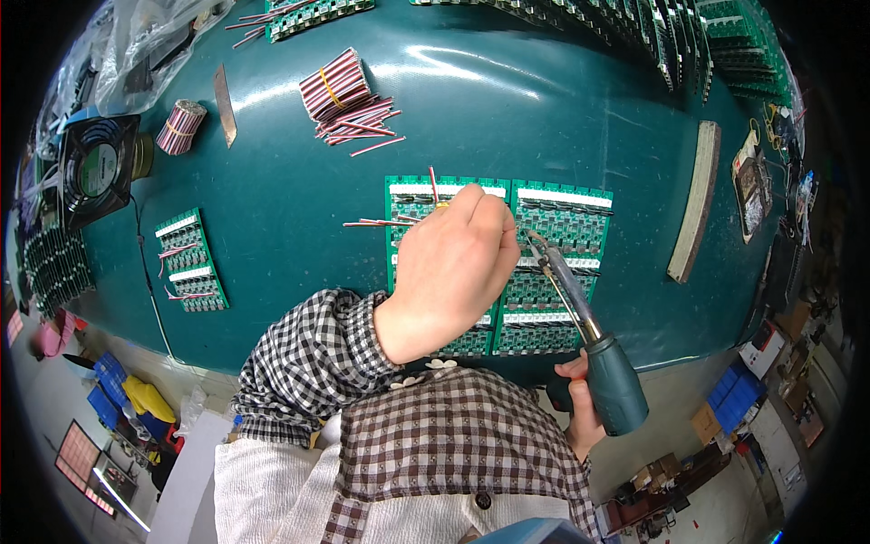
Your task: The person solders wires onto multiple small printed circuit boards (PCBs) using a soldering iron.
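My right hand (584, 403) grips a soldering iron (620, 385) by its dark green handle. Its long metal shaft points up and left, and the tip is close to the fingertips of my left hand (449, 272). That hand is closed in a pinch over two green circuit boards (557, 218) lying side by side, rows of white connectors across them. What the pinch holds is hidden behind the fingers. Thin red-and-white wires (372, 223) stick out to the left from beside the hand, and one more (433, 181) points up past the index finger.
Banded wire bundles (331, 86) (181, 127) lie farther back on the green mat. A small board with wires (192, 263) and a black fan (98, 170) are at left. At right lies a wooden strip (696, 201); stacked boards (743, 45) stand at the far right.
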`<action>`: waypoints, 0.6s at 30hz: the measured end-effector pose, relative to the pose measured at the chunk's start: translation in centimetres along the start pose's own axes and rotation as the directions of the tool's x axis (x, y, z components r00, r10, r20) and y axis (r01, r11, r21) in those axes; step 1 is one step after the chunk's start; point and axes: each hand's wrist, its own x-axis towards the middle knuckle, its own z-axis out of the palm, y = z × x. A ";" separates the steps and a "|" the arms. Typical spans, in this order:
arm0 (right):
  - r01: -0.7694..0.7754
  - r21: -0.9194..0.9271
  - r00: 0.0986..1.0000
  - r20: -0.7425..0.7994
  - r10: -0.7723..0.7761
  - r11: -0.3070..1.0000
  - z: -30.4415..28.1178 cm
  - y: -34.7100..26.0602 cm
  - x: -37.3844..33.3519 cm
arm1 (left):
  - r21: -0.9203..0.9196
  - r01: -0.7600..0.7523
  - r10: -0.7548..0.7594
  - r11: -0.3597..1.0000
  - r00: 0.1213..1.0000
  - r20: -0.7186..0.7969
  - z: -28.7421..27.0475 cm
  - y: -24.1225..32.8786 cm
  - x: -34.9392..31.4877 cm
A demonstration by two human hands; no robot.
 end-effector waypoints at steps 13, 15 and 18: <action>-0.070 0.065 0.998 0.012 0.069 0.995 0.2 -0.2 -0.2 | -0.006 0.013 -0.013 1.000 1.000 -0.010 0.3 0.0 -0.1; -0.072 0.071 0.997 0.012 0.071 0.995 0.3 -0.2 -0.2 | -0.006 0.013 -0.013 1.000 1.000 -0.009 0.3 0.0 -0.1; -0.060 0.090 0.998 -0.016 0.061 0.994 0.5 -0.3 -0.1 | -0.009 0.002 -0.002 1.000 1.000 -0.013 0.4 -0.1 -0.2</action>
